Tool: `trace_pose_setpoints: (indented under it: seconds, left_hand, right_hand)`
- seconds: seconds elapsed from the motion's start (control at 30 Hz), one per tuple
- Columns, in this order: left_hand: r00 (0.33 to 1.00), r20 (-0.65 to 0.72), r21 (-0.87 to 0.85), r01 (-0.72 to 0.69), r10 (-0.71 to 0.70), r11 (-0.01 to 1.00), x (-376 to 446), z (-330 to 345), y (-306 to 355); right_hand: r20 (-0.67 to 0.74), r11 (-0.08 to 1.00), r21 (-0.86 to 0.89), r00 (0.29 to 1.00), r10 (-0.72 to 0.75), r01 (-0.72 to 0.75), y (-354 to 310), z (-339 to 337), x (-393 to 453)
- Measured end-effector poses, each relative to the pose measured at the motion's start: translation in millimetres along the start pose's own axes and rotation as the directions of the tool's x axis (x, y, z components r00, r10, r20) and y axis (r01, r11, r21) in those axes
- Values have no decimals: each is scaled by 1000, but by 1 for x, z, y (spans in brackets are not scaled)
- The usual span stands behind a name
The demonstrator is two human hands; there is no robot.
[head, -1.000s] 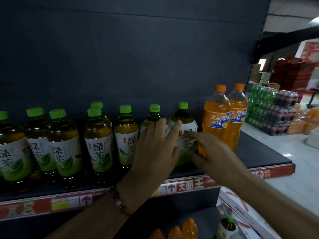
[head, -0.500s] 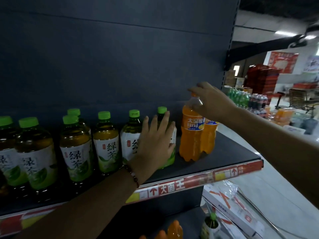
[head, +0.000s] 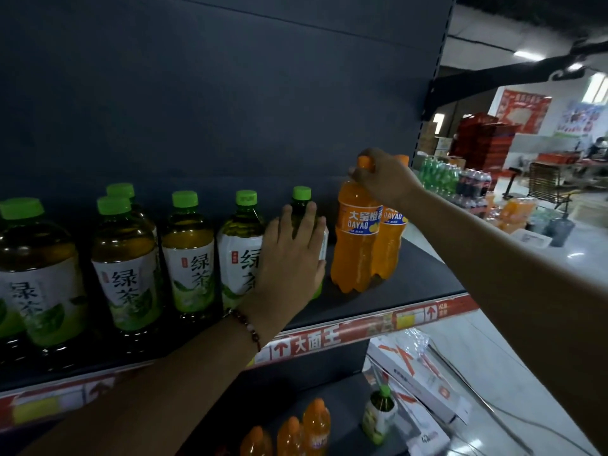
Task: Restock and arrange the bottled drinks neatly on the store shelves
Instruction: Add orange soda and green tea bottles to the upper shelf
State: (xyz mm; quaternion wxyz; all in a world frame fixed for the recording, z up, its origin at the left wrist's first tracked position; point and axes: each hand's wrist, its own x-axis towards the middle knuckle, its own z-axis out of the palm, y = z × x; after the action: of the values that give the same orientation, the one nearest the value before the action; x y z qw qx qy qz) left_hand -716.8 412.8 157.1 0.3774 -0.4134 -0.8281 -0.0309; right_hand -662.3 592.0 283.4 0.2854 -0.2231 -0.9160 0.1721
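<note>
A row of green tea bottles with green caps (head: 187,255) stands on the dark shelf (head: 424,274). My left hand (head: 291,261) lies flat, fingers straight, against the rightmost green tea bottle (head: 302,200). To its right stand two orange soda bottles, the front one (head: 357,245) with a second (head: 393,238) close behind it. My right hand (head: 383,179) grips the neck and cap of the front orange bottle from above. That bottle stands upright on the shelf.
A red price strip (head: 329,337) runs along the shelf's front edge. On the lower shelf stand more orange bottles (head: 316,426) and one green tea bottle (head: 378,414). White cartons (head: 424,373) lie at lower right. Shrink-wrapped drink packs (head: 460,182) sit on the floor beyond.
My right hand left the green tea bottle, rose to the front orange bottle's top and now grips it. My left hand stays flat against the rightmost green tea bottle.
</note>
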Motion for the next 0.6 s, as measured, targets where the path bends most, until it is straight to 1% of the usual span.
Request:
trace_pose_setpoints:
  seconds: [0.23,0.37,0.43,0.47,0.5,0.53,0.57,0.6]
  left_hand:
    - [999,-31,-34,17,-18,999,1,0,1]
    - [997,-26,-213,60,-67,975,0,-11,12]
    - [996,12,-346,91,-93,934,-8,-24,27]
    - [992,61,-453,123,-107,883,-13,-31,35]
    - [984,135,-581,171,-113,796,-19,-39,44]
    - [970,221,-711,234,-105,663,-24,-48,53]
    - [953,287,-819,294,-93,492,-29,-58,62]
    - [947,311,-901,319,-75,295,-35,-66,71]
  right_hand:
    - [-49,996,77,998,-35,39,11,-12,-23]
    - [-28,992,115,998,-48,51,7,-27,-50]
    - [-34,987,126,995,-92,95,6,-40,-66]
    - [-35,984,134,993,-117,120,5,-47,-75]
    - [-30,979,143,989,-142,145,3,-55,-84]
    - [-19,972,164,985,-170,171,1,-63,-94]
    - [-6,963,191,981,-194,191,0,-72,-106]
    - [12,951,232,977,-214,206,-2,-81,-119]
